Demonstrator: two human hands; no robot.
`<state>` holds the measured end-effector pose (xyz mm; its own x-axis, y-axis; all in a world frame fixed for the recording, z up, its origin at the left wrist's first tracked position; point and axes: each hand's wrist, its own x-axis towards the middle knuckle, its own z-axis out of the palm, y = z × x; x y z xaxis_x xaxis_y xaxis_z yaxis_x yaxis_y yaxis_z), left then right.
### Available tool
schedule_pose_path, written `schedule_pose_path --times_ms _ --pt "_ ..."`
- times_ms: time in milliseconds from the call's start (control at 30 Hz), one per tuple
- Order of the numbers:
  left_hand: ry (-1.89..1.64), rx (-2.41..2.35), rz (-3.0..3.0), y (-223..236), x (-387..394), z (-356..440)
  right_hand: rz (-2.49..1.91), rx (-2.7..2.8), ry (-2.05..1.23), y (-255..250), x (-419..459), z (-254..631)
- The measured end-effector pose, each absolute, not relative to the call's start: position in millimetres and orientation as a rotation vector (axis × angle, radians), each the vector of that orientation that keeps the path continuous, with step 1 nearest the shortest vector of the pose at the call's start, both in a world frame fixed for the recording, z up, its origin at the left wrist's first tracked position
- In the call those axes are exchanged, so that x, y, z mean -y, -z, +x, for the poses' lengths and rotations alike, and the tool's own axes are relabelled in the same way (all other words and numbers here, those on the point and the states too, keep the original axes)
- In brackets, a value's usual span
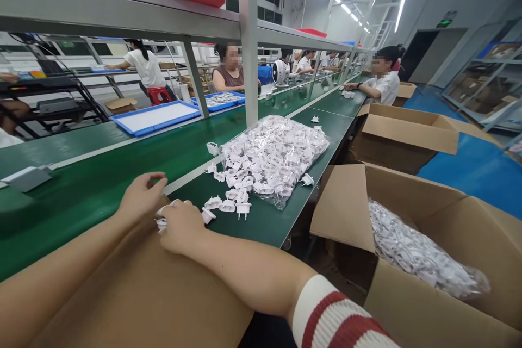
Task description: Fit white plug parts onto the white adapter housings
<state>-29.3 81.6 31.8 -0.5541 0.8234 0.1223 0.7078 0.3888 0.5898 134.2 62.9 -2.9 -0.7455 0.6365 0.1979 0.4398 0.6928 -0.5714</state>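
Note:
My right hand (181, 225) is closed on small white plug parts at the far edge of a brown cardboard sheet (138, 288) lying in front of me. My left hand (141, 196) rests beside it with curled fingers, touching the same cluster of parts; what it holds is hidden. Several loose white plug parts (232, 205) lie on the green belt (265, 223) just right of my hands. Behind them a clear plastic bag (273, 155) full of the same white parts lies open toward me.
An open cardboard box (428, 283) at my right holds another bag of white parts (416, 253). A second open box (403, 136) stands beyond it. A grey post (248, 43) carries the shelf overhead. Blue trays (155, 118) and seated workers line the far belt.

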Motion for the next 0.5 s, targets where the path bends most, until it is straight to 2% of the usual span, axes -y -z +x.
schedule_pose_path --times_ms 267,500 --pt "-0.386 -2.309 1.981 -55.2 -194.0 -27.5 -0.804 2.554 -0.723 7.0 -68.4 128.3" --pt "-0.2 -2.251 1.996 -30.5 -221.8 -20.7 -0.826 2.588 -0.742 6.9 -59.8 128.5"
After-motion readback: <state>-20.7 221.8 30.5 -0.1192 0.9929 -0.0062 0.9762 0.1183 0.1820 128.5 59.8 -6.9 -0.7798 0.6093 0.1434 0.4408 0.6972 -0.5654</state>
